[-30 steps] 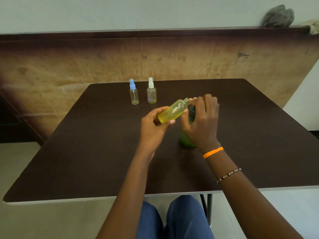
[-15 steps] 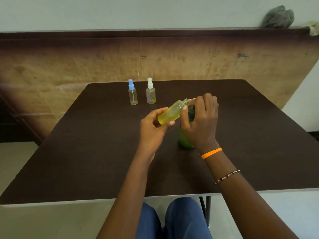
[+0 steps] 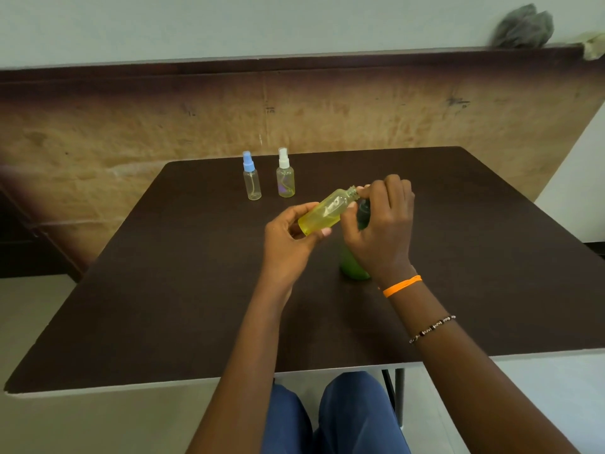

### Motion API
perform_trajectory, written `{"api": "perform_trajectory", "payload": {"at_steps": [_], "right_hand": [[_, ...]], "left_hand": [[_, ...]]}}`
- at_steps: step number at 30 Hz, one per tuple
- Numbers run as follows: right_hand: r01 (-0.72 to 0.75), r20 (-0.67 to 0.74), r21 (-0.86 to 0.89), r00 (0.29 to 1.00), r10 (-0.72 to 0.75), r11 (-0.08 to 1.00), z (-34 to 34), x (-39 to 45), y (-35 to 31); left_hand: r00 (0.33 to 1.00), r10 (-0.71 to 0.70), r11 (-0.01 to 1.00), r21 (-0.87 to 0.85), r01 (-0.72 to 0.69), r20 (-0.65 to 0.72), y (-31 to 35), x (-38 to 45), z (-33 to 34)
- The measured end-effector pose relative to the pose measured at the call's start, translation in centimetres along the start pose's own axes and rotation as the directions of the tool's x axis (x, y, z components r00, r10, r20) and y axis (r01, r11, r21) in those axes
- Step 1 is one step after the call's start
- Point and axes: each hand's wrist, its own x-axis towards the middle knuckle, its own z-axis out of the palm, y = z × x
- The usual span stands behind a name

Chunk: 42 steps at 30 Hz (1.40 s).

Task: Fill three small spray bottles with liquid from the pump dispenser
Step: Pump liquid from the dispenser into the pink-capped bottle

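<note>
My left hand [image 3: 288, 237] grips a small uncapped bottle [image 3: 324, 213] of yellow liquid above the table. The bottle is tilted, with its open neck pointing up and right. My right hand [image 3: 379, 231] curls over the dark pump head [image 3: 363, 211] of the green pump dispenser [image 3: 353, 268], its fingertips at the bottle's neck. My hand hides most of the dispenser. Two more small spray bottles stand capped at the back of the table: one with a blue cap [image 3: 251, 176] and one with a white cap [image 3: 285, 178].
The dark brown table [image 3: 163, 290] has its front edge near my knees. A brown panel [image 3: 131, 126] runs behind it. A grey cloth [image 3: 523, 26] lies on the ledge at the top right.
Both hands stay almost still at the bottle's neck and the pump head. Only the view shifts slightly.
</note>
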Motion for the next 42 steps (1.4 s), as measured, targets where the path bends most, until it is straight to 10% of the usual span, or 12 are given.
{"api": "perform_trajectory", "payload": {"at_steps": [42], "right_hand": [[-0.057, 0.001, 0.158, 0.998, 0.058, 0.986, 0.1, -0.3, 0.1]], "left_hand": [[1.000, 0.003, 0.999, -0.050, -0.002, 0.022, -0.9, 0.0, 0.1]]}}
